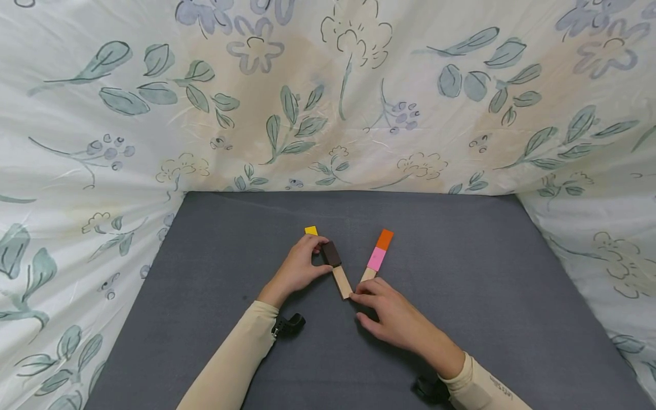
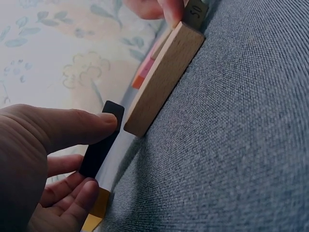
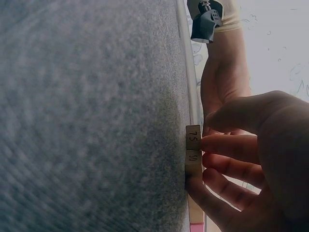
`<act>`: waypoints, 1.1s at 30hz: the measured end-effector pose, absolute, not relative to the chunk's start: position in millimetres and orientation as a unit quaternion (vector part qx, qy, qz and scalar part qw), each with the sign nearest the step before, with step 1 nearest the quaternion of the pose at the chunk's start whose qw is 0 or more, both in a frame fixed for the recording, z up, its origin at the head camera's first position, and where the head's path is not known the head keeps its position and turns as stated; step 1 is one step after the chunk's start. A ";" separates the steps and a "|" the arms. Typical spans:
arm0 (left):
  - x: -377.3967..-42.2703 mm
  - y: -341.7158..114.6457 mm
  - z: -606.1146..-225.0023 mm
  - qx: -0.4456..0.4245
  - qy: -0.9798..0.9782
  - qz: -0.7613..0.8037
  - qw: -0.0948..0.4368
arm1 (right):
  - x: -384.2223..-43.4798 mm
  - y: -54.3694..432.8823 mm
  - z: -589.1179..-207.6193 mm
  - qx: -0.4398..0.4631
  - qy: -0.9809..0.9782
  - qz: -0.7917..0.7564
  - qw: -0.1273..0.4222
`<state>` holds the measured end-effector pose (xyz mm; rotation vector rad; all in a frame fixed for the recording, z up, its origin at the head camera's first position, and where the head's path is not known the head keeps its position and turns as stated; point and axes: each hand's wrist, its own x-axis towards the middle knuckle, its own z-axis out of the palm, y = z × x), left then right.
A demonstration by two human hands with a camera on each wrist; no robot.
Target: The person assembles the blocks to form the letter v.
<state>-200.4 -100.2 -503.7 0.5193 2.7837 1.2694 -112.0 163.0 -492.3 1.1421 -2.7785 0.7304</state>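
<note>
Two rows of small blocks form a V on the grey cloth. In the left row, a yellow block (image 1: 311, 230) is at the far end and a plain wooden block (image 1: 342, 282) at the near end. Between these, my left hand (image 1: 299, 265) pinches a dark brown block (image 1: 331, 254) with thumb and fingertips; a narrow gap separates it from the wooden block in the left wrist view. The right row has an orange block (image 1: 384, 240), a pink block (image 1: 376, 259) and another wooden block (image 1: 368, 274). My right hand (image 1: 394, 316) touches the wooden blocks' near ends with relaxed fingers.
Grey cloth (image 1: 230, 228) covers the table. A floral curtain (image 1: 307, 136) hangs behind it and along both sides. Black straps with cameras sit on both wrists. In the right wrist view, the near block ends bear the numbers 75 (image 3: 193, 137) and 50 (image 3: 193, 158).
</note>
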 end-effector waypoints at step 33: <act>-202.4 -99.6 -504.6 0.191 0.916 0.352 0.017 | -111.7 163.7 -493.0 0.371 -0.897 0.237 0.029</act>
